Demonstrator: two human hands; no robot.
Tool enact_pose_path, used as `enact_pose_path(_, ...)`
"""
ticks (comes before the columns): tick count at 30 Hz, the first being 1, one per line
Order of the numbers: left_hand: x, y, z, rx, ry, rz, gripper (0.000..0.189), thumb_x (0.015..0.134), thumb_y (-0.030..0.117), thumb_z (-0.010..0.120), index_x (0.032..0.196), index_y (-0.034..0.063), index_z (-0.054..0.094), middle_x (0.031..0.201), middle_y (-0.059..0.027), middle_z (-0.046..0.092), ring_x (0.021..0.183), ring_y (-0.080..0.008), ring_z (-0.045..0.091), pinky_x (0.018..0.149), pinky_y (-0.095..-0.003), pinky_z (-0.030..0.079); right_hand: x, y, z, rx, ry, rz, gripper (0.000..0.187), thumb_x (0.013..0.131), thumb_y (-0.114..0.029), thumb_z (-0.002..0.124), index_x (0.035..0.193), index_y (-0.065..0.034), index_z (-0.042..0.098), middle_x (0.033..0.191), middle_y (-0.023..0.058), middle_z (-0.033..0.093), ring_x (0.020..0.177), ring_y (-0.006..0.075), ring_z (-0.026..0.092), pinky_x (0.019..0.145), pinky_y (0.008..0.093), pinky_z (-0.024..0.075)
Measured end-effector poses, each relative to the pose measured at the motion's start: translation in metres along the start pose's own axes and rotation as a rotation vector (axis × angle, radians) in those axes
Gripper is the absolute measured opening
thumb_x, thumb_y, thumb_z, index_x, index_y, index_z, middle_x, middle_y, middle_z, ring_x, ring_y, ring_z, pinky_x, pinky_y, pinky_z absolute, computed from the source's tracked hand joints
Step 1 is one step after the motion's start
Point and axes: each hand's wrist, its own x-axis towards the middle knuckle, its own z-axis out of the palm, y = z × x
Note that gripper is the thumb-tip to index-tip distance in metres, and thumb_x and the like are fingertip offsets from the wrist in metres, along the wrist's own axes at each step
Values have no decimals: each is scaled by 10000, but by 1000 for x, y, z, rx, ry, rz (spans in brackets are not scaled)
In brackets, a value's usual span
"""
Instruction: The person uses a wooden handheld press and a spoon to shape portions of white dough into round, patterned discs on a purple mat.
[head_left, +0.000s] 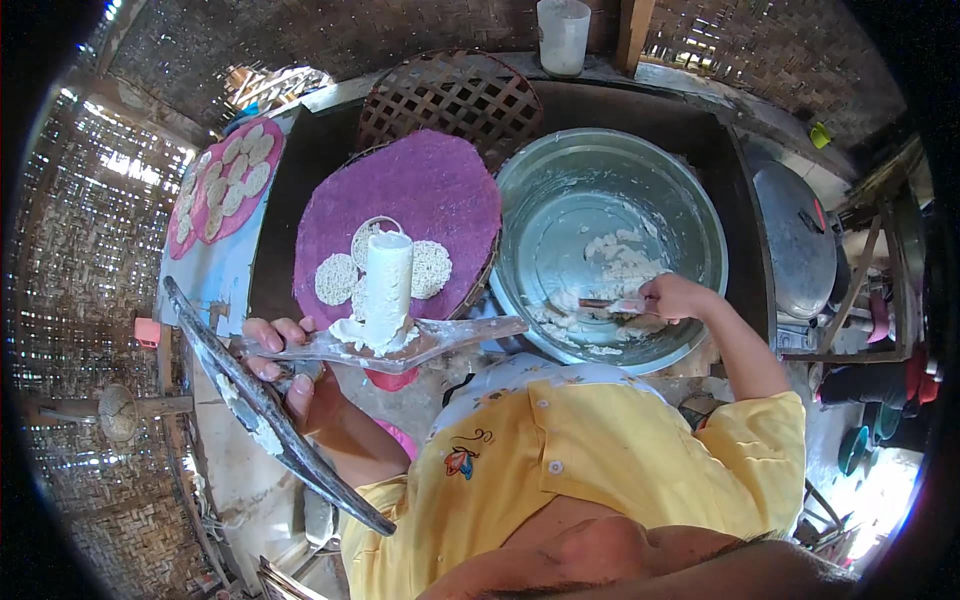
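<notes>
My left hand (303, 394) grips a wooden press with two long handles. One handle is a pale wooden bar (465, 339), from which an upright cylinder (389, 277) coated in white dough stands up. The other is a dark curved wooden bar (330, 480) with dough smears, tilted across my wrist. My right hand (675, 298) reaches into a large grey-green basin (611, 140) and holds a small flat spatula-like tool (594, 303) against the white dough (626, 259). Behind the cylinder, several round noodle-like dough discs (336, 279) lie on a purple cloth-covered round tray (420, 176); the cylinder partly hides them.
An openwork woven basket (450, 97) leans behind the tray. A translucent plastic container (563, 37) stands on the back ledge. Pink mats (238, 180) with more discs rest at the left. A large metal lid (793, 240) is right of the basin. Woven bamboo walls surround the place.
</notes>
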Motion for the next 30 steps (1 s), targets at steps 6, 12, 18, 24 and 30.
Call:
enact_pose_path(6, -1, -8, 1, -22, -1, -10, 299, 625, 20, 641, 869, 103, 487, 917, -89, 374, 867, -250, 457, 852, -424, 396, 5, -2, 17, -534, 132, 10, 303, 814, -339, 494, 892, -87, 643, 811, 152, 630, 768, 273, 622, 670, 388, 473)
enact_pose_path(12, -2, -5, 0, 21, 2, -3, 290, 626, 22, 643, 859, 103, 490, 916, -89, 371, 872, -255, 462, 854, -431, 406, 27, 0, 38, -570, 61, 46, 292, 807, -309, 506, 990, -114, 621, 928, 146, 624, 871, 287, 600, 743, 395, 468)
enact_pose_path(18, -4, -9, -4, 1, -22, -5, 276, 635, 17, 633, 864, 96, 500, 917, -91, 367, 874, -256, 463, 854, -430, 417, 59, -8, 66, -299, 92, 9, 270, 780, -260, 509, 961, -93, 618, 914, 161, 619, 887, 311, 586, 751, 405, 462)
enact_pose_path(24, -3, -3, -2, 17, -34, 1, 271, 639, 6, 630, 864, 97, 509, 919, -89, 368, 879, -254, 465, 848, -426, 418, 68, -8, 74, -184, 94, -106, 309, 814, -333, 490, 958, -87, 609, 903, 187, 608, 874, 350, 569, 745, 428, 449)
enact_pose_path(30, 5, -2, -11, 115, -122, -146, 347, 605, -14, 682, 888, 68, 502, 867, -75, 423, 807, -235, 535, 775, -392, 478, 47, 0, 52, 63, 0, -123, 331, 810, -348, 535, 946, -55, 609, 761, 106, 624, 628, 257, 575, 594, 361, 437)
